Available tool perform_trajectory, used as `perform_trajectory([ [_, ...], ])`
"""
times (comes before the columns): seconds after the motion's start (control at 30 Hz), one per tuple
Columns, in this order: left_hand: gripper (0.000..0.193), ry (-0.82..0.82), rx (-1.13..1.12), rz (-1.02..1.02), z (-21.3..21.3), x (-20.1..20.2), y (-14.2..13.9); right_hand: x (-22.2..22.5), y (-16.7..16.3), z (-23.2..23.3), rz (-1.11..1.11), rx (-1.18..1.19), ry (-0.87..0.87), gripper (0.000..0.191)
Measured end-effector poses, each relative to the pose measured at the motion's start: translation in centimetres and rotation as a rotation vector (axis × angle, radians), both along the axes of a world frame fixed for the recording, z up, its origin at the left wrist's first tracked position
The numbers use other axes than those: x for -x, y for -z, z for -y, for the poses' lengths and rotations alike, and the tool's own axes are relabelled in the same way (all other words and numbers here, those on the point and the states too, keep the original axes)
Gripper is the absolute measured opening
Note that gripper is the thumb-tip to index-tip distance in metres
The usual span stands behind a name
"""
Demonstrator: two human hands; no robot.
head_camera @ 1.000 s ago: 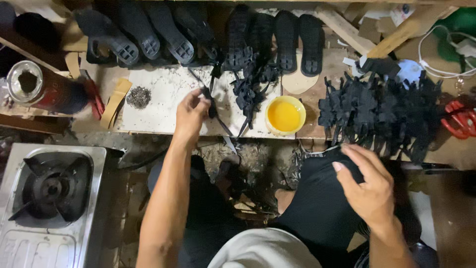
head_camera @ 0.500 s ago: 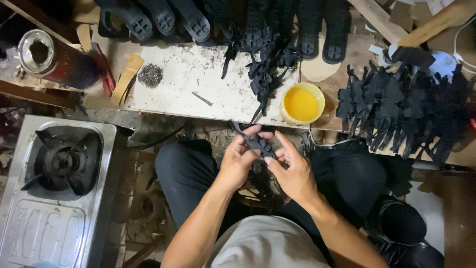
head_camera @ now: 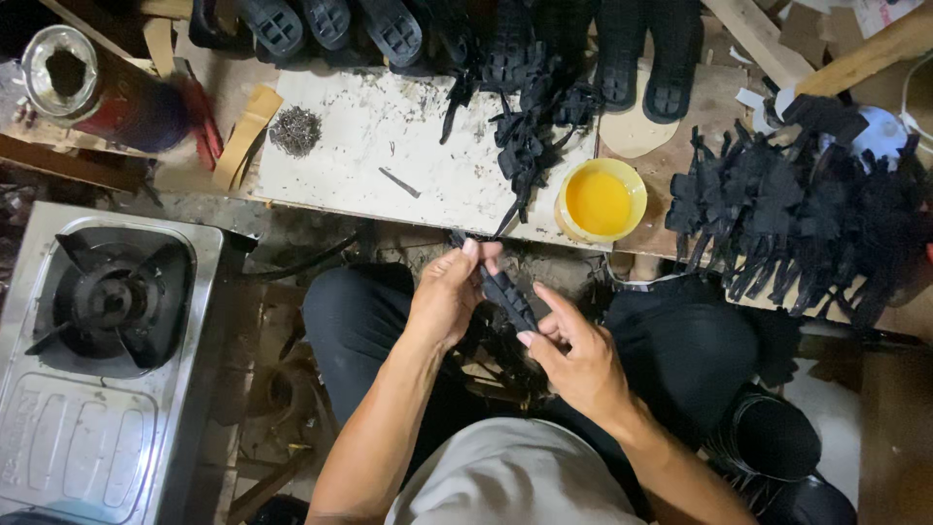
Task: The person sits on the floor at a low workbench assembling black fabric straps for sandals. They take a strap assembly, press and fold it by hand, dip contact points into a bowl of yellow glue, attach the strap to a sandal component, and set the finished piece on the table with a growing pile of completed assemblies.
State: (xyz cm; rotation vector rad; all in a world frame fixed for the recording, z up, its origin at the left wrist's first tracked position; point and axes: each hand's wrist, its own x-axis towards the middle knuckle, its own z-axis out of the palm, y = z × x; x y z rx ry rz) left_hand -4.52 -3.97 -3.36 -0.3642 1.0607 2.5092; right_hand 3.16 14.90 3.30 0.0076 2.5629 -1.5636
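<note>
Two hands meet over the lap, just short of the bench edge, both pinching one black strap (head_camera: 507, 295). The left hand (head_camera: 449, 295) grips the strap's upper end with fingertips bunched, wrist bent inward, forearm rising from the lower left. The right hand (head_camera: 575, 352) holds the lower end between thumb and fingers, its forearm coming in from the lower right. The strap lies slanted between them, clear of the bench and above the dark trousers.

Room here is tight. Knees spread to either side, and a gas stove (head_camera: 97, 350) stands just beside the left knee, its steel edge close to that elbow. Right of the other knee sits a dark round heap I cannot make out.

Beyond the hands runs the white board (head_camera: 360, 146), its near edge almost over the fingertips. Much of its middle lies bare, with only a small black sliver and a tuft of steel wool (head_camera: 294, 129). A yellow bowl (head_camera: 600, 201) of glue sits at the board's right corner, near the right hand. More straps (head_camera: 787, 199) pile well to the right. Black soles (head_camera: 389, 29) line the far edge, and a tin can (head_camera: 68, 78) stands at the far left.
</note>
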Motion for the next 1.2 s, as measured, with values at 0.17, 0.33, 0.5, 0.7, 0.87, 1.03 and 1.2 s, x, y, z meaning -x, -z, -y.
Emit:
perform_trajectory([
  [0.17,0.034,0.225,0.434,-0.278,0.5,-0.9,-1.1,1.4,-1.1,-1.4,-0.298,0.081,-0.074,0.067],
  [0.33,0.034,0.51,0.673,-0.53,-0.5,-2.8,-2.7,2.5,-1.9,-1.8,-0.389,0.005,-0.11,0.053],
  [0.5,0.024,0.42,0.613,-0.684,-0.5,-3.4,-3.5,2.9,-1.6,-1.9,-0.389,-0.05,-0.029,0.042],
  [0.7,0.02,0.398,0.65,-0.446,-0.5,-4.7,-2.0,3.3,-1.2,-1.5,-0.285,0.002,0.076,0.04],
  [0.87,0.02,0.217,0.462,-0.255,-0.7,-4.5,0.6,5.6,-3.0,-3.8,-0.553,-0.348,0.015,0.032],
  [1.03,0.024,0.128,0.272,0.015,-1.1,-4.7,0.9,9.8,-4.2,-5.9,-0.646,-0.784,-0.109,0.051],
  [1.2,0.026,0.087,-0.04,0.127,-0.6,-4.4,-0.6,9.9,-3.6,-7.3,-0.699,-0.738,-0.101,0.039],
])
